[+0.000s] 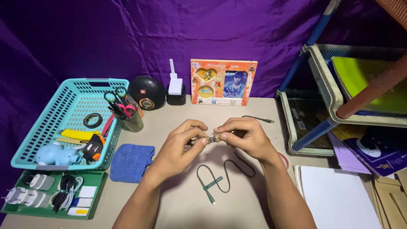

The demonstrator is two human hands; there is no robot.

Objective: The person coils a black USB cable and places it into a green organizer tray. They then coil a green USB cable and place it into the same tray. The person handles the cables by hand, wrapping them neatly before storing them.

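Two hands meet over a small connector at the desk's middle.

Left hand [183, 142] pinches one end of the metal plug [213, 138], fingers curled; right hand [246, 136] grips the other end, closed around it, above a dark green cable [220, 180] on the table [178, 203].

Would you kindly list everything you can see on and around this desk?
cable: one, dark green, loose on the desk in front of the hands
connector: one, metallic, pinched between both hands
basket: one, turquoise, left
cloth: one, blue, beside basket
tray: one, green, front left, holding chargers
scissors cup: one, by basket
speaker: one, black, back
photo frame: one, orange, back
left hand: fingers on connector
right hand: fingers on connector
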